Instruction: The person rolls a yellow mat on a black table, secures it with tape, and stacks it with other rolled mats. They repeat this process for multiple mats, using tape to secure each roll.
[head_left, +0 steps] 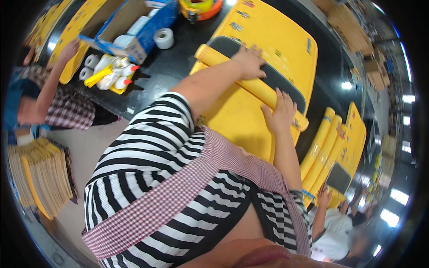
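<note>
On the black table (178, 76), both hands press flat, fingers spread, on a rolled part of a yellow mat (277, 49). Left hand (249, 61) sits far left on the roll (250, 82); right hand (280, 112) sits nearer, toward its right end.

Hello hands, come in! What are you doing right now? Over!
Left hand and right hand both flat on the rolled part of the yellow mat. Mat half rolled on the black table. Nothing blocking.
</note>
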Demonstrator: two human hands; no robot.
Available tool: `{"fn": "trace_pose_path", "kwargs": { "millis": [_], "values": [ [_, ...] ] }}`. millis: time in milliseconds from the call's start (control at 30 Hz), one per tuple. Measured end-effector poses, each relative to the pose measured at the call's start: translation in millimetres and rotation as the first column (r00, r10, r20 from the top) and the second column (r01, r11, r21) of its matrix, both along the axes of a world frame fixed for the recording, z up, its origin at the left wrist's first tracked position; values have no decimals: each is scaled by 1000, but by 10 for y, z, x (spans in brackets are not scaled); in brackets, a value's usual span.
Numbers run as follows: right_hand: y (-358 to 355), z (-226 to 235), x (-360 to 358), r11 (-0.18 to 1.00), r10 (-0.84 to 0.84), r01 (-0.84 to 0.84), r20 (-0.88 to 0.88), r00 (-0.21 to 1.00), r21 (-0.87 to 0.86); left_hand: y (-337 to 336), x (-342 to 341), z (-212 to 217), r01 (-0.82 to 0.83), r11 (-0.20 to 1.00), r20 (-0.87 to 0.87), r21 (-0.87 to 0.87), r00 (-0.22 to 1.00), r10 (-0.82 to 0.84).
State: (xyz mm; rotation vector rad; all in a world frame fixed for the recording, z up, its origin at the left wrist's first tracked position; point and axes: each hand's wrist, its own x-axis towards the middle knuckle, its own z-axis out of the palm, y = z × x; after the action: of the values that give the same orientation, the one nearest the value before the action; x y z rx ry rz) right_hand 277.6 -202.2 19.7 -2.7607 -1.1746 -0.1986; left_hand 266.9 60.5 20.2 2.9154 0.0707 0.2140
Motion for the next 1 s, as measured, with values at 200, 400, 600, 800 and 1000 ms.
{"fn": "trace_pose_path", "kwargs": {
  "millis": [200,400,600,800,1000],
  "values": [
    [99,73,345,998,-53,48,-122,991,-45,206,-383,9,125,991,122,-49,985,-119],
    [265,262,541,992,-96,72,-247,964,-103,422,-445,138,165,984,-83,66,984,-159],
    [131,332,546,991,-26,-12,-288,957,-130,326,-549,249,247,967,-236,63,945,-226],
    [-619,120,-717,977,207,-188,-263,942,98,-388,-2080,143,187,982,-288,-23,940,-186],
    [-675,195,-936,980,193,-167,-297,935,110,-416,-2224,229,232,965,-213,-123,943,-254]
  ]
}}
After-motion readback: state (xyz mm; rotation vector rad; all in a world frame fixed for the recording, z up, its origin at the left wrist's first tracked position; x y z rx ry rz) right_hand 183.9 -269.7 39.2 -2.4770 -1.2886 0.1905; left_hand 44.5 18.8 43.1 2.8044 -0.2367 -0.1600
